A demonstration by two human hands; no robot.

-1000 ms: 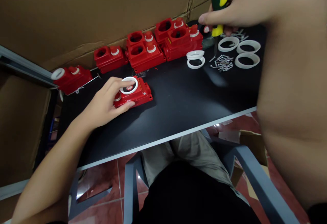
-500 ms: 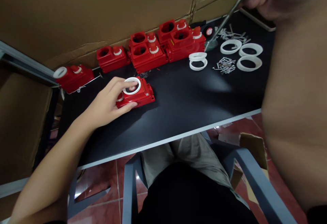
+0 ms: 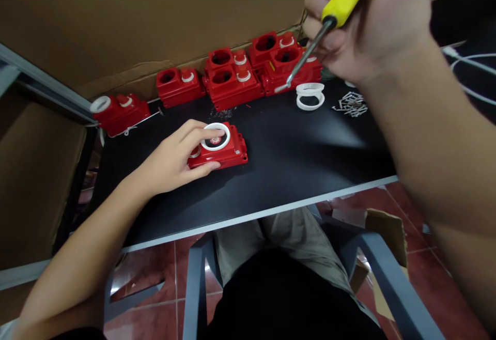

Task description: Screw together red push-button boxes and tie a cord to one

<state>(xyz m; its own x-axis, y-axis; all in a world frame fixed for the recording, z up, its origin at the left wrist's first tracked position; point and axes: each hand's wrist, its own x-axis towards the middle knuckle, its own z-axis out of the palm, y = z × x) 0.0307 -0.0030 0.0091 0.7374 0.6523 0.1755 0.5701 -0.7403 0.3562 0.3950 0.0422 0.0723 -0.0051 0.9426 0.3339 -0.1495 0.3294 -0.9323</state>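
My left hand [image 3: 176,159] grips the near red housing [image 3: 228,160] on the black table, thumb along its front side. One finger rests over the white ring [image 3: 206,145] on the housing's top, and a dark disc with a red-and-white mark shows inside the ring. In my right hand [image 3: 368,45], raised above the table, is a screwdriver [image 3: 343,4] with a yellow and green handle. Its shaft slants down to the left, and a small silver screw [image 3: 282,88] appears to sit at the tip, clear of the near housing.
Several red housings [image 3: 236,92] line the cardboard wall [image 3: 174,9] at the back. Two white rings [image 3: 310,101] and a pile of screws [image 3: 352,104] lie to the right. A white cable [image 3: 470,61] crosses the far right. The table's pale front edge [image 3: 263,216] faces my lap.
My right hand has moved left with the screwdriver, and a screw now shows at its tip. The view has shifted slightly; my left hand keeps its grip on the housing.
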